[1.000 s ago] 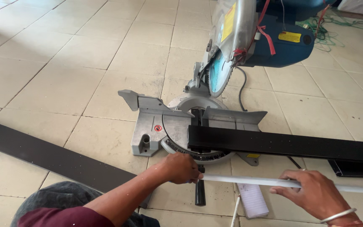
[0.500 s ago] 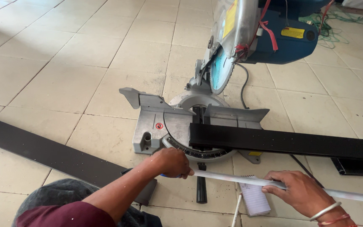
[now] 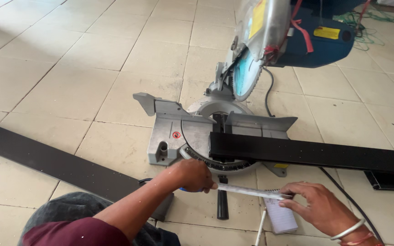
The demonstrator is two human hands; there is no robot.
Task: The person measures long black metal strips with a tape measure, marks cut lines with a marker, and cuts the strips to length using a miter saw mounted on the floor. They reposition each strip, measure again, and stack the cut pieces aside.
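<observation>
Tiled floor (image 3: 69, 59) carries a miter saw (image 3: 215, 132); left hand (image 3: 194, 175) and right hand (image 3: 318, 207) each pinch an end of a metal ruler (image 3: 247, 191) above a small notepad (image 3: 282, 216).

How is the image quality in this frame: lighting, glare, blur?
Head view: soft, even daylight on the tiled floor, with faint shadows under the miter saw; mild glare on its blade guard; the left hand, right hand and steel ruler are slightly soft, the floor sharp.
</observation>
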